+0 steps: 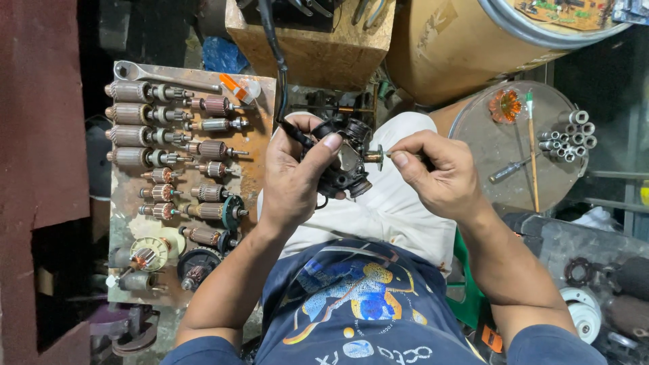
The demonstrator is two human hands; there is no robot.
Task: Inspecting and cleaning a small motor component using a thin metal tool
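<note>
— What has the person got hold of there?

— A black motor housing, held up over the lap, just above the pale trousers. The left hand is wrapped round it from the left, fingers curled tight over the top, thumb side towards us. A black cable runs up from the housing past the wooden block.

— And the other hand?

— The right hand pinches a thin tool between thumb and forefinger, closed on it, the tip touching the brass-coloured end of the housing.

— What's on the left?

— A rusty tray serving as a tabletop, full of motor armatures laid in rows with copper windings showing, and a wrench along its top edge. It sits just beside the left forearm.

— And to the right?

— A round clear lid on a drum, well apart from the hands, carrying a bundle of short metal tubes, a brush, a screwdriver and an orange part.
</note>
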